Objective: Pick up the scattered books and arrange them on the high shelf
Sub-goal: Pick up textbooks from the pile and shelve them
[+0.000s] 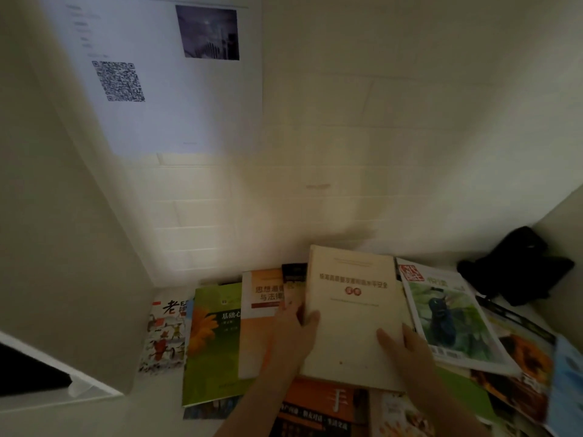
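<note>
A cream-covered book with a red seal lies on top of the pile, held from both sides. My left hand grips its left edge, thumb on the cover. My right hand grips its lower right corner, thumb on top. Around it lie a green book with an orange flower, an orange-and-white book, a white book with red figures and a magazine with a blue bird. An orange book lies under the near edge.
A black bag sits in the far right corner. More magazines overlap on the right. A white sheet with a QR code hangs on the tiled back wall. A white side panel closes the left.
</note>
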Demonstrator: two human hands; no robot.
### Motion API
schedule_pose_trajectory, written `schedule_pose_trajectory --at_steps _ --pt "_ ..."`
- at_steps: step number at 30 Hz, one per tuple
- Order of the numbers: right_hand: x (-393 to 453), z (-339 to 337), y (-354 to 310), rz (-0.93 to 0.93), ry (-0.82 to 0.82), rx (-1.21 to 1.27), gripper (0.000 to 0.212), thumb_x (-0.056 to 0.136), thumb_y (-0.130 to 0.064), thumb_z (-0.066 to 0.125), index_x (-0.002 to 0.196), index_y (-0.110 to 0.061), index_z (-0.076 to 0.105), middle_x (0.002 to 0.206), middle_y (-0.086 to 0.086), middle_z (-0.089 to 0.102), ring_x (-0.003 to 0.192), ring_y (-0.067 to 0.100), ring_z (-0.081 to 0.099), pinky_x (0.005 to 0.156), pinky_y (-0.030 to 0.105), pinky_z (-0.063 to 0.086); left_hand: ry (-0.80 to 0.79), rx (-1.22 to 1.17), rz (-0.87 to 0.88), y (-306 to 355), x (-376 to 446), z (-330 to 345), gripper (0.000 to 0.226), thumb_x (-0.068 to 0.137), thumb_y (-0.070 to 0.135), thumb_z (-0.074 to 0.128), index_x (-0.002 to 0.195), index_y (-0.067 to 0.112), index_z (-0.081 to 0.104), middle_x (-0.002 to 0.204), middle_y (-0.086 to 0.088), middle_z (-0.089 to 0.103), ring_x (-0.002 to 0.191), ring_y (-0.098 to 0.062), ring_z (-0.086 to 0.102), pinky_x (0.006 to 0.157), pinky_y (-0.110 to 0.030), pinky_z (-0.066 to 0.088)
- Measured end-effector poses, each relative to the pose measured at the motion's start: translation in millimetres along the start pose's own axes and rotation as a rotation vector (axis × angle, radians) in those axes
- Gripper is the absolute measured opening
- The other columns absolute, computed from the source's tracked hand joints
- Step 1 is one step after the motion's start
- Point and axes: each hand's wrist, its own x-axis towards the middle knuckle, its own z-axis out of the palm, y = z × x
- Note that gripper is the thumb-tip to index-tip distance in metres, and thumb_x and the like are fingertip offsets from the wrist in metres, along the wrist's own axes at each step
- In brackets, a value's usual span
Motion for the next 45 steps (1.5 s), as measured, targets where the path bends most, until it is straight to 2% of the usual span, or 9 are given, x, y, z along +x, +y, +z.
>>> schedule_pose_trajectory --at_steps 4,8,14,17,20,24,30,39,45 --pt "21 -25 7 0.001 0.065 -0.232 0.047 0.091 -0.03 0.061 0.132 -0.009 0.052 0.123 0.013 0.062 0.102 0.031 0.062 0.091 0.048 0.052 -0.175 0.222 -0.109 16 18 32 0.062 0.088 0.04 0.057 0.142 0.021 0.035 0.149 -0.012 0.026 0.137 -0.035 0.026 0.114 -0.049 0.028" --pt "24 -14 11 0.047 0.02 -0.591 0.068 0.093 -0.045 0.055 0.144 -0.006 0.035 0.144 0.012 0.045 0.128 0.027 0.047 0.105 0.035 0.038 -0.096 0.332 -0.201 20 24 45 0.058 0.09 0.02 0.055 0.141 0.013 0.028 0.149 -0.018 0.019 0.139 -0.039 0.016 0.115 -0.046 0.02" --pt "21 -14 19 0.006 -0.045 -0.32 0.036 0.088 -0.028 0.066 0.12 -0.011 0.061 0.11 0.006 0.067 0.09 0.021 0.064 0.08 0.035 0.057 -0.081 -0.029 -0.193 19 35 36 0.053 0.084 0.003 0.063 0.13 0.012 0.038 0.112 -0.002 0.054 0.098 -0.016 0.052 0.076 -0.028 0.053" --pt "18 -17 18 -0.009 -0.05 -0.304 0.037 0.089 -0.027 0.065 0.121 -0.01 0.061 0.104 0.004 0.066 0.087 0.02 0.063 0.078 0.034 0.057 -0.056 -0.037 -0.096 21 30 39 0.046 0.085 0.003 0.063 0.123 0.013 0.039 0.107 0.002 0.054 0.105 -0.02 0.058 0.084 -0.03 0.054" --pt "16 -10 9 -0.04 -0.038 -0.324 0.038 0.09 -0.025 0.064 0.124 -0.009 0.058 0.116 0.008 0.065 0.092 0.021 0.061 0.082 0.034 0.054 0.021 -0.13 -0.071 18 23 31 0.054 0.085 0.0 0.064 0.128 0.013 0.035 0.104 0.01 0.049 0.112 -0.018 0.056 0.071 -0.017 0.05" --pt "16 9 -17 -0.163 -0.056 -0.3 0.035 0.09 -0.022 0.063 0.123 -0.014 0.057 0.117 0.001 0.062 0.107 0.022 0.059 0.086 0.03 0.049 0.08 -0.147 -0.152 -1 25 6 0.061 0.083 0.009 0.068 0.136 0.015 0.04 0.128 -0.005 0.056 0.111 -0.022 0.056 0.095 -0.044 0.052" --pt "24 25 -11 -0.094 -0.107 -0.39 0.046 0.088 -0.018 0.063 0.131 -0.01 0.052 0.131 0.006 0.056 0.119 0.026 0.055 0.097 0.031 0.048 0.027 0.263 -0.223 -13 30 0 0.073 0.085 0.033 0.062 0.147 0.025 0.024 0.148 -0.015 0.027 0.134 -0.034 0.032 0.109 -0.048 0.034" --pt "22 31 0 0.003 -0.096 -0.172 0.045 0.082 -0.024 0.071 0.124 -0.015 0.056 0.121 0.002 0.063 0.109 0.023 0.061 0.093 0.038 0.053 0.052 0.279 -0.186 -5 26 1 0.07 0.088 0.021 0.063 0.148 0.018 0.026 0.153 -0.016 0.017 0.136 -0.034 0.03 0.108 -0.044 0.033" --pt "7 23 10 0.063 -0.136 0.06 0.047 0.084 -0.016 0.07 0.126 -0.018 0.05 0.122 0.002 0.062 0.101 0.019 0.062 0.08 0.033 0.057 0.023 0.195 -0.065 8 13 -4 0.061 0.088 0.023 0.064 0.141 0.016 0.033 0.139 -0.011 0.045 0.123 -0.03 0.048 0.1 -0.047 0.047"
